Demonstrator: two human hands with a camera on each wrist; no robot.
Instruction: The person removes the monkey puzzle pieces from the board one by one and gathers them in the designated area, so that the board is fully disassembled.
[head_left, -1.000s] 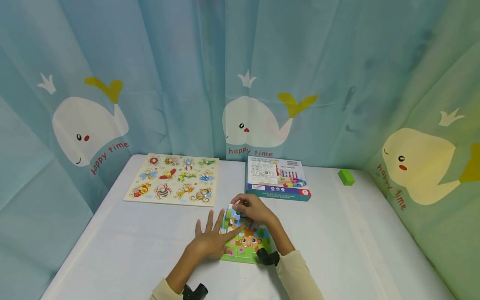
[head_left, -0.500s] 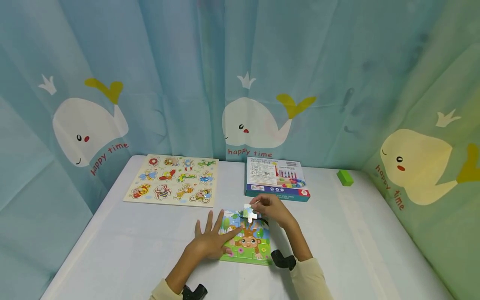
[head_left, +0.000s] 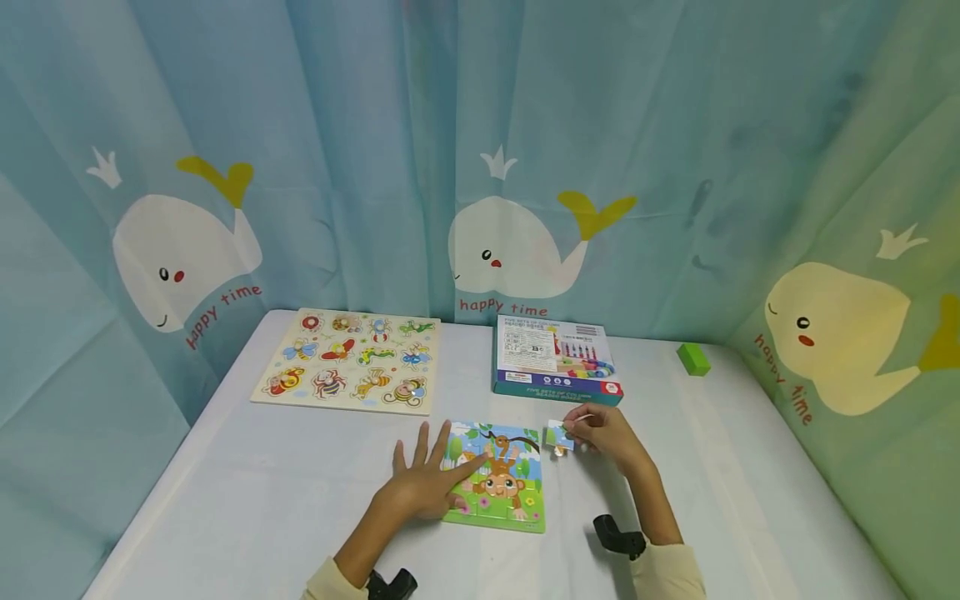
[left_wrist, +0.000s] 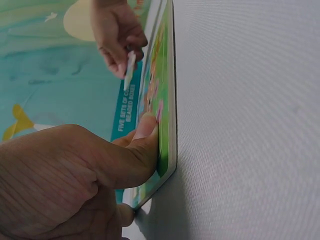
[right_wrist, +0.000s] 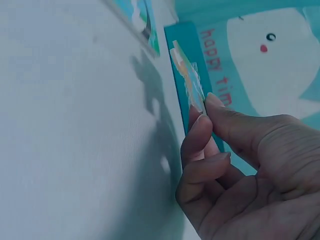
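Your right hand (head_left: 606, 431) pinches a small puzzle piece (head_left: 558, 436) between thumb and forefinger, so that grip is together, clamped on the piece by one edge. The right wrist view shows the other fingers of that hand curled in toward the palm and the piece tilted almost edge-on, with a shadow spreading over the table (head_left: 217, 508) beside it. The piece is printed in green, blue and white, with a knob along its lower side, and it hangs just beside the upper right corner of the monkey puzzle (head_left: 498, 502), apart from it.

Your left hand (head_left: 422, 489) lies over the left side of that puzzle with its fingers spread, so this grip is apart. The forefinger reaches across the picture toward the monkey, and the thumb rests on the face lower down; the left wrist view shows the thumb pressing near the green edge. The puzzle lies flat on the table, its monkey hanging upside down from a branch.

Behind your right hand stands the flat box (head_left: 555, 358) lettered as column beaded boxes, near the back of the table. To its left lies the insect board (head_left: 348, 360), and well to its right sits the green block (head_left: 694, 359). The blue curtain (head_left: 375, 125) with its whale prints (head_left: 517, 250) hangs behind everything.
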